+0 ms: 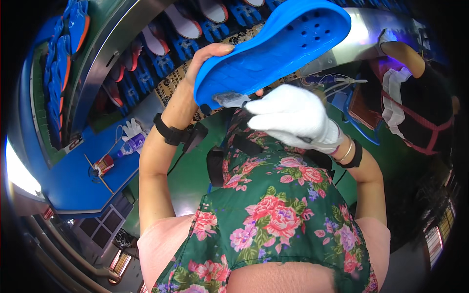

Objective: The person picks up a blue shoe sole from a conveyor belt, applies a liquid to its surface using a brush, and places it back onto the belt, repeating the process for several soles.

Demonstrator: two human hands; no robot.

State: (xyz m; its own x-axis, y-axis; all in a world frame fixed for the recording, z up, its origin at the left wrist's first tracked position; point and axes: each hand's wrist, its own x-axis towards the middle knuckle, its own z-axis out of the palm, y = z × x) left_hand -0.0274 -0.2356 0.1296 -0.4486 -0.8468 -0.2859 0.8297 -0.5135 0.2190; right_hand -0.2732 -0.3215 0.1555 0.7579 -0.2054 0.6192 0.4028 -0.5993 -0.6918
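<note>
Tilted up in front of me is a blue shoe sole [244,66], with a raised rim and several small dark holes at its far right end. My bare left hand [207,57] grips its left edge, thumb on top; the other fingers are hidden behind it. In a white glove, my right hand [295,115] pinches a small brush [230,99] with pale, wet-looking bristles. Those bristles touch the inside of the sole at its near left end. Most of the brush's handle is hidden in the glove.
Rows of blue strapped shoe parts and pale soles [183,24] line the rack beyond. On the blue table [73,176] at left lie a purple bottle [132,145], a white glove [132,128] and a red-labelled container [103,165]. Another person [410,93] works at the right.
</note>
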